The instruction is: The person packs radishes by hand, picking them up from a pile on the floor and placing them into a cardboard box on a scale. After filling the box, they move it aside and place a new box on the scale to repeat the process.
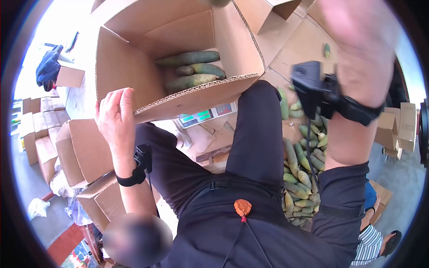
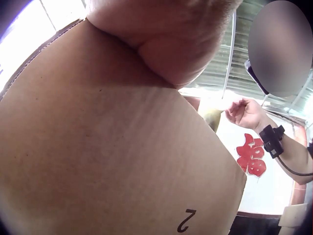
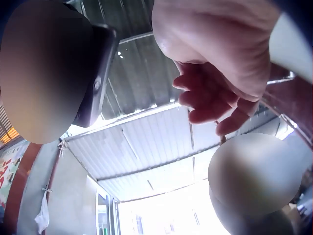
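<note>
An open cardboard box [image 1: 196,99] stands before me, with three green radishes [image 1: 190,58] visible lying inside it. My left hand [image 1: 115,114] grips its near left corner, fingers over the rim. In the left wrist view the box wall fills most of the picture below that hand. Raised at the upper right, my right hand [image 1: 359,31] is blurred in the head view. The right wrist view shows its fingers [image 3: 200,100] loosely bent with nothing in them. Past the box edge, a pale green radish [image 2: 212,118] appears near the right hand but apart from it.
A heap of green radishes [image 1: 304,178] lies to the right of my legs. Under the box a scale with a lit display [image 1: 196,117] shows. Empty cartons [image 1: 89,149] stand at the left, more cartons [image 1: 395,129] at the right. Another person's striped clothing [image 1: 368,245] shows lower right.
</note>
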Available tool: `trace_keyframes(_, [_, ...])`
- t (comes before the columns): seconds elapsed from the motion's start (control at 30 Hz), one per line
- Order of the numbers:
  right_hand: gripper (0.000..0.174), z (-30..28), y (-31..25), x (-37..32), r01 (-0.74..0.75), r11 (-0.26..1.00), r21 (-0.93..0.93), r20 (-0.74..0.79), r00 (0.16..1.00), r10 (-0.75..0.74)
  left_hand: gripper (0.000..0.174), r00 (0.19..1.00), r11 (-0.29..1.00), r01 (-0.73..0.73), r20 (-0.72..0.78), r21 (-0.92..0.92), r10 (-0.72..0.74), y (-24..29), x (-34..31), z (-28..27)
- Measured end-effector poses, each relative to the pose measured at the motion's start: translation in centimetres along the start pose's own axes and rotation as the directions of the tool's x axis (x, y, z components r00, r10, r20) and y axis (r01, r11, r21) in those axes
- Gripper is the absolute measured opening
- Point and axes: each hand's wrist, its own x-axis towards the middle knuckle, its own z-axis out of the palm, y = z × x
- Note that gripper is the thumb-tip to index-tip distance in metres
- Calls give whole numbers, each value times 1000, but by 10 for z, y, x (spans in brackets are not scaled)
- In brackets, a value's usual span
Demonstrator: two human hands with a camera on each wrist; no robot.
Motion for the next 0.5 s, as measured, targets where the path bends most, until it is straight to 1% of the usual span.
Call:
trace_keyframes(0.03, [10,4,-4,-3,-11,999,-33,-32,999,10,27,1000,1000,-5,7,-10,5,-2,0,0])
trace_keyframes(0.07, [10,4,4,-1,-12,999,-50,-41,999,10,27,1000,1000,-6,8,-23,6,-4,0,1])
trace_keyframes(0.1, [8,0,18,0,-18,986,-168,153,987,44,27,1000,999,-9,13,-38,10,-6,0,2])
trace_keyframes(0.13, [11,-8,37,-1,-7,958,-286,333,937,106,27,1000,999,-27,4,-18,27,-8,-1,3])
trace_keyframes(0.17, [16,-18,58,-4,21,919,-394,489,851,190,28,1000,999,-18,14,-27,18,-9,-1,4])
trace_keyframes(0.2, [22,-28,78,-8,64,869,-491,614,733,293,29,1000,999,-8,26,-36,9,-10,-1,4])
trace_keyframes(0.23, [21,-34,102,-17,513,720,-468,767,640,43,31,999,1000,1,42,-30,0,-11,0,4])
trace_keyframes(0.27, [23,-46,100,-29,617,689,-379,855,519,6,32,999,999,6,43,-40,-4,-12,-1,4])
trace_keyframes(0.33, [29,-53,99,-53,448,729,-518,781,595,189,33,999,1000,21,50,-11,-21,-8,-1,3])
trace_keyframes(0.37, [29,-58,96,-56,441,725,-529,773,604,196,33,998,1000,11,58,-18,-10,-8,-2,3])
trace_keyframes(0.43, [27,-68,90,-59,219,831,-511,719,638,275,35,999,999,32,34,-21,-32,-10,-2,5])
trace_keyframes(0.47, [27,-74,85,-60,209,826,-524,708,646,285,35,999,999,22,45,-30,-20,-12,-2,6])
trace_keyframes(0.5, [27,-80,80,-59,5,890,-455,634,704,320,36,997,997,60,54,-51,-58,-14,-1,6])
